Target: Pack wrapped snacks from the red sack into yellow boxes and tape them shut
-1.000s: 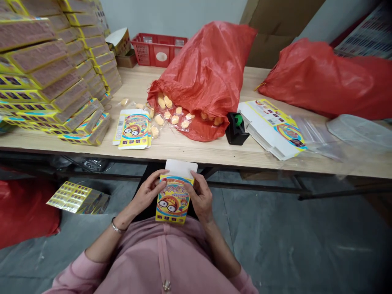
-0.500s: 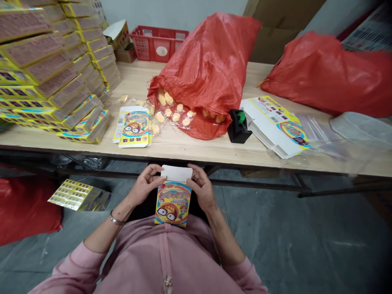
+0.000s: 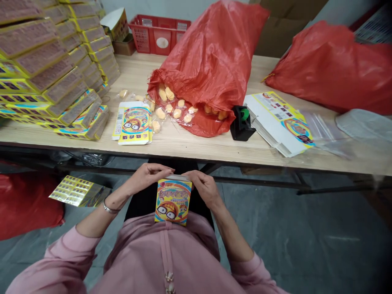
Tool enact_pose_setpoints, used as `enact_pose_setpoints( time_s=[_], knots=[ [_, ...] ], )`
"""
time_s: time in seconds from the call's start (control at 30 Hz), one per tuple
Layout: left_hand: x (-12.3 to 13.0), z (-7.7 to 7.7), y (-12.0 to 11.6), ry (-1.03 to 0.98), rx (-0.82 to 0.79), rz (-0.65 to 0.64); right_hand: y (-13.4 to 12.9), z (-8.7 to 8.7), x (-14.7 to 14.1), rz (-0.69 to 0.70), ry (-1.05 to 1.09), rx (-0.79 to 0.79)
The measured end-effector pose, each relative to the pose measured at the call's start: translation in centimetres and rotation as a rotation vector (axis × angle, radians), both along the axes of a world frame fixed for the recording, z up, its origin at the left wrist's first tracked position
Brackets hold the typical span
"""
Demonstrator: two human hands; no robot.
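Observation:
A small yellow printed box [image 3: 173, 201] stands upright against my body below the table edge. Its white top flap is folded down nearly level, so only a thin strip shows. My left hand [image 3: 152, 176] grips the box's top left corner with fingers closed. At the top right corner my right hand [image 3: 204, 187] does the same, its fingertips on the flap. Above on the table lie flat printed cartons [image 3: 134, 124] in a small pile, beside wrapped yellow pieces [image 3: 160, 113] at the mouth of a red sack [image 3: 211, 61].
Stacked yellow boxes [image 3: 61, 77] fill the table's left. A black tape dispenser [image 3: 241, 124], flat cartons [image 3: 280, 122] and a second red sack [image 3: 330, 69] are on the right. A red basket [image 3: 159, 36] stands behind. A printed sheet [image 3: 72, 191] is below, left.
The box's white flap has gone from raised to folded down. Both hands have moved over the top edge, and the view has shifted slightly.

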State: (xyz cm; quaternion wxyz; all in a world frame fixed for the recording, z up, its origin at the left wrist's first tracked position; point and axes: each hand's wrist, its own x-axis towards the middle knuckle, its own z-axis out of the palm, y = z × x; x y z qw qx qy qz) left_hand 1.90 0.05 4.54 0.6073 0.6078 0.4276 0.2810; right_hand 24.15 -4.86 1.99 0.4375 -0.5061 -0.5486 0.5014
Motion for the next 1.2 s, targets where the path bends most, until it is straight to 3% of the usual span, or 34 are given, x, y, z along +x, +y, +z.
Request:
enact_pose_setpoints(
  time_s=[0.23,0.37,0.57,0.67,0.77,1.03,1.2],
  knots=[
    [-0.1,-0.7,1.3,0.068,-0.102,-0.089,0.6,-0.2,-0.1,-0.058,0.099,-0.124],
    [-0.2,-0.4,1.3,0.104,-0.139,-0.130,0.4,-0.3,0.3,-0.023,0.082,-0.130],
    [-0.4,0.0,0.8,0.108,-0.151,-0.251,0.0,0.1,1.7,0.165,-0.128,0.108],
    [-0.5,0.4,0.3,0.142,-0.086,-0.289,-0.3,0.3,2.5,0.206,-0.207,0.232],
    [-0.5,0.8,-0.3,0.146,0.026,-0.311,-1.0,0.0,3.0,0.216,-0.232,0.258],
    [0.0,-1.2,-1.5,0.097,0.244,-0.294,-2.5,-1.8,2.1,0.062,-0.122,0.258],
    [0.1,-1.6,-2.4,0.076,0.207,-0.150,-3.0,-1.0,1.0,0.005,-0.136,0.218]
  ],
)
